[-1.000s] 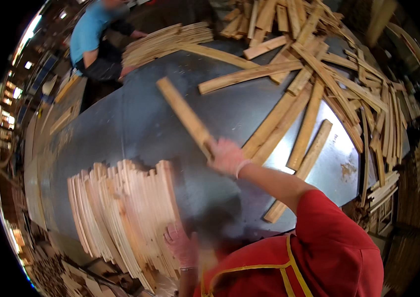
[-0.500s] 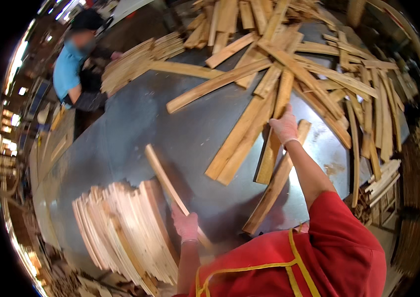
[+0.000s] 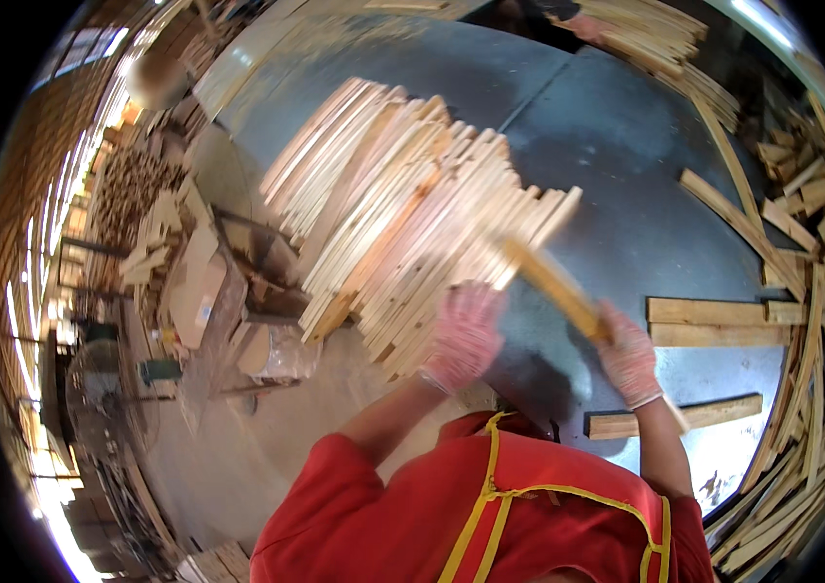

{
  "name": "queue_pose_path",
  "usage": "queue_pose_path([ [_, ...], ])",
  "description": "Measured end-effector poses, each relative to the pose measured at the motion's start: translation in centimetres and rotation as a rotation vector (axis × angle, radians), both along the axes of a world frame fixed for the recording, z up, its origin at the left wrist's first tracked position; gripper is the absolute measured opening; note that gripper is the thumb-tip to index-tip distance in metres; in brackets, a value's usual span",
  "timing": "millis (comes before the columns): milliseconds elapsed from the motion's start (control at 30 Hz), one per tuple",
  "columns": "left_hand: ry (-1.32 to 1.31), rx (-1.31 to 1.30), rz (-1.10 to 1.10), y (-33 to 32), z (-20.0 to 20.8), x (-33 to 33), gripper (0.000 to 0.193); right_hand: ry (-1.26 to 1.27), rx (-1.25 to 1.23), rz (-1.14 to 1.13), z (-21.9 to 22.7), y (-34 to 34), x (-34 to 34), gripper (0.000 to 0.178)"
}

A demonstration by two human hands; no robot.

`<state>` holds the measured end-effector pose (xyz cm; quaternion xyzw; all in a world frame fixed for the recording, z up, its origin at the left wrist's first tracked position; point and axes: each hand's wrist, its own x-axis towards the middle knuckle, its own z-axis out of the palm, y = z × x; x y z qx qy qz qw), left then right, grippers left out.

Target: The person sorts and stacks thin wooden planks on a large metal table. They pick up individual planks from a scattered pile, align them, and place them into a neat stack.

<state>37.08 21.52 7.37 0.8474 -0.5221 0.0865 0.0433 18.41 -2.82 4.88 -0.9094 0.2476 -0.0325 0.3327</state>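
Note:
My right hand (image 3: 629, 358), in a pink-and-white glove, is closed on a wooden strip (image 3: 560, 290) that is smeared by motion. The strip slants up and left, and its far end reaches the right side of a stack of pale wooden strips (image 3: 422, 209) lying close side by side on the metal table. Against the near end of that stack lies my left hand (image 3: 466, 335), gloved alike, its fingers stretched out over the strip ends and holding no separate piece.
On the dark metal table (image 3: 626, 175), loose boards (image 3: 719, 321) lie to the right, with one board (image 3: 675, 418) nearer me. A jumbled wood pile (image 3: 821, 389) fills the right edge. Another person's hand (image 3: 587, 27) rests by a far stack (image 3: 651, 39). Offcuts (image 3: 136, 189) are heaped left.
The view has swung left toward the stack. My left hand has let go of its strip and rests at the stack's end. My right hand has brought a strip over from the pile.

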Motion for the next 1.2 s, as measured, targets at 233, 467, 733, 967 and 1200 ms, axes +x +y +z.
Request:
queue_pose_path([
  [233, 0.157, 0.347, 0.145, 3.8, 0.9, 5.3, 0.015, -0.403, -0.362, 0.29, 5.6, 8.6, 9.0, 0.055],
  [467, -0.378, 0.06, 0.432, 16.1, -7.3, 17.3, 0.035, -0.07, -0.06, -0.227, -3.7, 3.6, -0.8, 0.057],
  [733, -0.674, 0.197, 0.408, 13.7, -12.0, 17.1, 0.081, -0.045, -0.073, -1.187, -7.2, -2.8, -23.2, 0.055],
  [967, 0.168, 0.242, -0.18, -5.7, -6.1, -3.2, 0.08, 0.526, -0.311, -1.724, -4.0, -6.7, -46.0, 0.064],
  [1200, 0.371, 0.43, -0.683, -18.2, -4.9, -24.0, 0.075, 0.384, 0.158, -1.701, -8.0, -3.4, -54.9, 0.064],
])
